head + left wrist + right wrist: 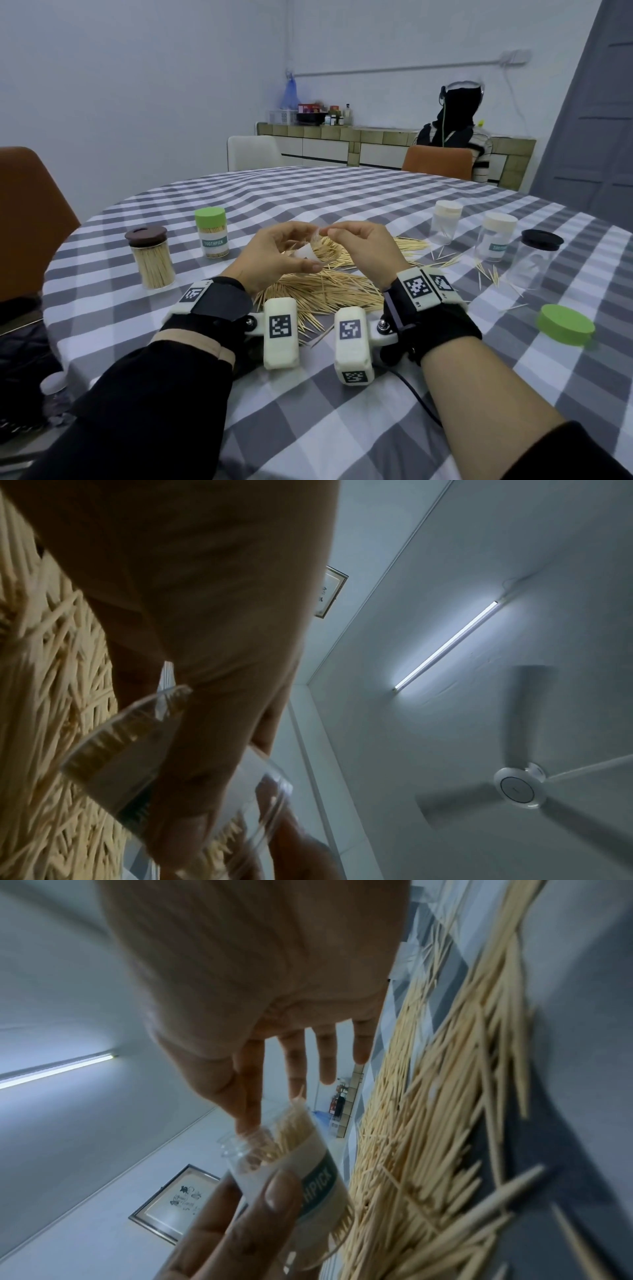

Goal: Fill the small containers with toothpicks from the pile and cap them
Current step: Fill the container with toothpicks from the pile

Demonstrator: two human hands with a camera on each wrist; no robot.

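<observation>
The left hand is gripping a small clear jar with a white label, holding it tilted above the toothpick pile near the middle of the table. The right hand is working at the jar's open mouth: in the right wrist view its thumb and forefinger are coming together right at the rim, seemingly pinching a few toothpicks or nudging them in, while the other fingers are hanging straight. The jar is looking well stocked already, with a bundle of sticks poking out past the rim.

As for progress, two jars are standing finished on the left: the brown-lidded jar and the green-lidded jar, both packed and capped. On the right, three more are waiting: two cream-lidded jars and a black-lidded jar, all wearing their lids yet holding little or nothing (only a few sticks seem to be inside the nearest cream one). A loose green lid is lying near the right edge, probably belonging to the jar in hand.

So I am judging the job at roughly the halfway mark: this jar is needing its last sticks and its cap, then three jars are remaining, with plenty of toothpicks still lying in the pile and scattered around
</observation>
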